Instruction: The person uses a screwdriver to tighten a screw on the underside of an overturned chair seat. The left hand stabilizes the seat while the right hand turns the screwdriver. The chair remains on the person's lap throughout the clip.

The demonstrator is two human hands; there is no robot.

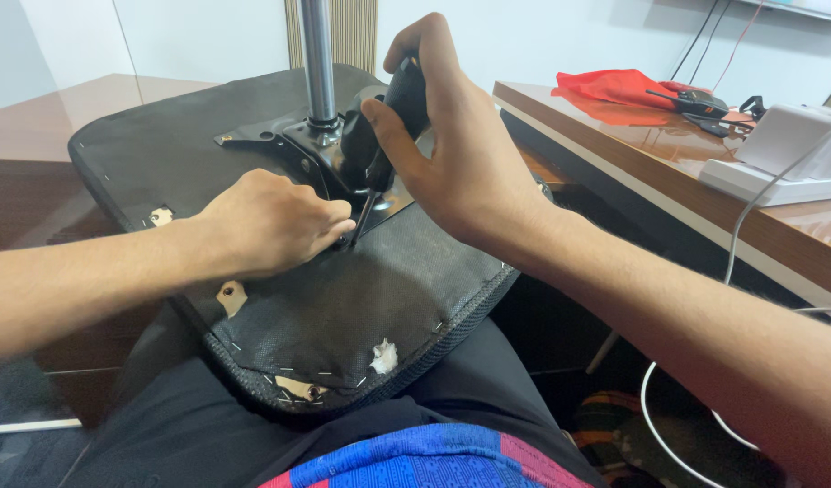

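Observation:
An upturned black chair seat (343, 307) rests on my lap, its fabric underside facing up. A metal mounting plate (280, 136) with a chrome post (318, 63) stands at its middle. My right hand (452, 154) grips a black-handled screwdriver (393, 117) upright, its tip down at the near edge of the plate. My left hand (271, 221) lies closed on the fabric, fingers pinched right at the screwdriver's tip; what they hold is hidden.
A wooden desk (632, 163) runs along the right with a red cloth (614, 86), a small black device (700, 104) and a white power strip (777, 163). White cables (741, 235) hang beside my right arm. Torn fabric and staples (379, 357) show at the seat's near edge.

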